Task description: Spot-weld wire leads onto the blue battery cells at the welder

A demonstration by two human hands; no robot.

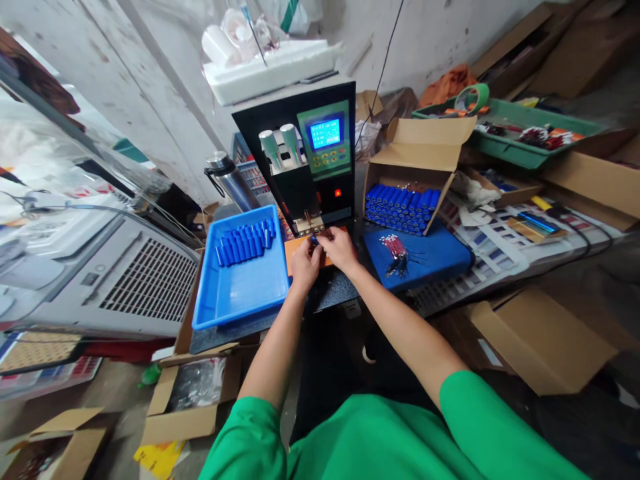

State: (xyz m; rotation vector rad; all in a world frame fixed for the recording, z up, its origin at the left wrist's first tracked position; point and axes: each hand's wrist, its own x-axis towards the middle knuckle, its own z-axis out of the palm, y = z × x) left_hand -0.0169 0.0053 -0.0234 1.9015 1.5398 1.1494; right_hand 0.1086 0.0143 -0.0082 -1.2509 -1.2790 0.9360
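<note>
Both hands meet at a small blue cell (313, 239), pinched between left hand (305, 265) and right hand (340, 248) over the orange pad (293, 250), just under the welder's electrodes (306, 217). Blue tray (240, 293) of cells sits left; carton of cells (403, 200) right.

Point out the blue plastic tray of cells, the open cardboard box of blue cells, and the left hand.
Blue plastic tray (240, 293), head view, bare floor.
Open cardboard box (425, 143), head view, raised flap.
Left hand (305, 265), head view, back of hand.
</note>
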